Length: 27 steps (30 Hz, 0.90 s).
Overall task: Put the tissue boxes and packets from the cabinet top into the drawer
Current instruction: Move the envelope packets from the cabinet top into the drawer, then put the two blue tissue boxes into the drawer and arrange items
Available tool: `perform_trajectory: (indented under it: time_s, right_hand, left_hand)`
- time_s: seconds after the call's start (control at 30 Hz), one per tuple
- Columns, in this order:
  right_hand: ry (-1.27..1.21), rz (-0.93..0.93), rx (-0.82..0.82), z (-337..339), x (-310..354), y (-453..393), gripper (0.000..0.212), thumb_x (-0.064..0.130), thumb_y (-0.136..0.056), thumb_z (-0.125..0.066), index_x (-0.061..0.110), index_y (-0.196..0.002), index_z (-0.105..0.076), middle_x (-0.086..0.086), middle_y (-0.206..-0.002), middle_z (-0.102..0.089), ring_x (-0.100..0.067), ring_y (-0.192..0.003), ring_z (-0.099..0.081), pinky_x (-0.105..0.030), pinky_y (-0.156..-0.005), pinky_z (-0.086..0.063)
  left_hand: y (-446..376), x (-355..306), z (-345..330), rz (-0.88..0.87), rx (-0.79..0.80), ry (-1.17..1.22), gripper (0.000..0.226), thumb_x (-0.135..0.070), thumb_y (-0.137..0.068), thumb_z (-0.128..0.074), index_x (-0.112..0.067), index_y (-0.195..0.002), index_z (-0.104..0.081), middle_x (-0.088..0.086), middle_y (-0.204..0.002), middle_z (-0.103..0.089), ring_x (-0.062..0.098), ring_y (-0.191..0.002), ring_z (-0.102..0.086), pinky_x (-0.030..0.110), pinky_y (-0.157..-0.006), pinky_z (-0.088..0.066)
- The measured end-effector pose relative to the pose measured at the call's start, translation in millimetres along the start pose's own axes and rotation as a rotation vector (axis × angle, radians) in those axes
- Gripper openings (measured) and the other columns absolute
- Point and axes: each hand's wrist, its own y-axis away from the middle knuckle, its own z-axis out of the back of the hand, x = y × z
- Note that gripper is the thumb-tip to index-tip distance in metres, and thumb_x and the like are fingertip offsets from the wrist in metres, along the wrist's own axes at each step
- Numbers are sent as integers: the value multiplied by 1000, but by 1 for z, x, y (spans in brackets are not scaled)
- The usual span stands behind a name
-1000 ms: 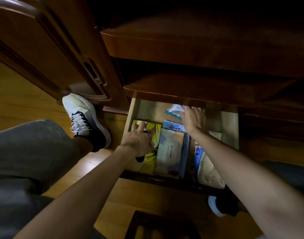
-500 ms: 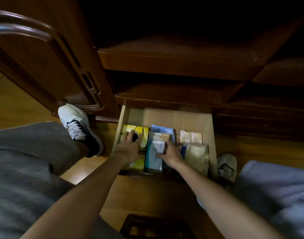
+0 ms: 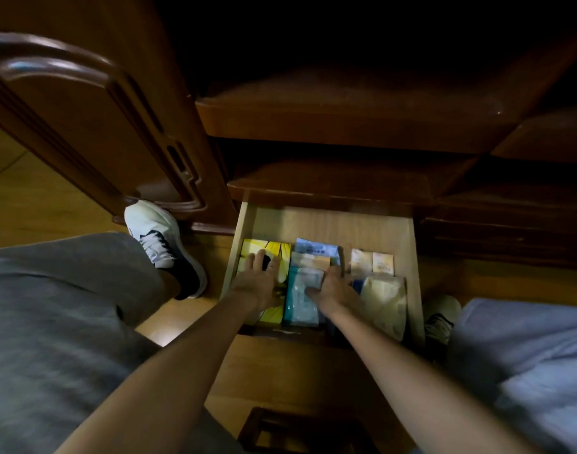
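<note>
The right hand (image 3: 334, 290) lies on the teal tissue packet (image 3: 301, 298) in the middle of the open drawer (image 3: 408, 257), thumb on its top and fingers curled round its right edge, so it holds the packet rather than resting flat. A second ago this hand was up at the drawer's 12 o'clock end with a small packet pinched in it; half a second ago it had come down to the middle row, and it has hardly moved since. My reading is that the small packet has been dropped in and the hand is now pressing the stack square.

The left hand (image 3: 261, 283), at 9 o'clock from the right, is spread wide and flat on the yellow tissue box (image 3: 270, 253), gripping nothing. It has kept that place through all three moments, steadying the box.

Outward from the hands: a blue-and-white packet (image 3: 316, 252) sticks out at 12 o'clock from the teal one, partly under it. At 3 o'clock lies a cream soft pack (image 3: 383, 299), and beyond it, toward 1 o'clock, two small tan packets (image 3: 372, 263) side by side. The far strip of the drawer floor is bare.

The cabinet top is out of view, so whether anything is left up there cannot be told. With three rows filled and both hands only tidying, the loading looks near its end.
</note>
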Motion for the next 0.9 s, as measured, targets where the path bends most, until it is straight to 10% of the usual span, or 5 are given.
perform_trajectory:
  time_s: [0.3, 0.43, 0.6, 0.77, 0.9]
  right_hand:
    - [-134, 301, -106, 139, 48, 48, 48, 33, -95, -66, 25, -139, -50, 3, -128, -65, -19, -110, -64, -41, -92, -54]
    - [-191, 571, -399, 242, 83, 92, 24, 33, -96, -62, 39, -119, -63, 21, -103, -70, 0, -82, -67, -36, -76, -60]
    - [-162, 818, -851, 358, 127, 126, 17, 36, -95, -56, 42, -109, -64, 28, -95, -62, 7, -85, -60, -10, -65, -46]
    - [136, 636, -861, 441, 161, 98, 43, 40, -99, -58, 27, -139, -56, 4, -135, -63, -21, -128, -54, -39, -96, -50]
    - [370, 557, -732, 479, 187, 53, 42, 60, -101, -42, 30, -122, -62, 3, -112, -71, -19, -98, -65, -37, -73, -50]
  left_hand:
    - [59, -22, 143, -77, -415, 126, 63, -40, -91, -60, -26, -148, -38, 2, -157, -29, 28, -127, -53, 42, -92, -51]
    - [116, -35, 249, -234, -857, 79, 36, -36, -95, -54, -30, -130, -59, -5, -132, -56, 15, -92, -68, 29, -67, -55]
    - [162, -61, 366, -377, -1268, 48, 22, -28, -92, -57, -28, -110, -69, -8, -106, -65, 16, -92, -65, 28, -60, -49]
    - [135, -73, 440, -320, -1237, 68, 30, -33, -92, -53, -29, -118, -67, -5, -119, -61, 19, -100, -62, 31, -65, -49]
    - [75, -81, 479, -260, -1141, 177, 41, -38, -90, -55, -29, -129, -58, -2, -125, -56, 20, -100, -62, 32, -69, -49]
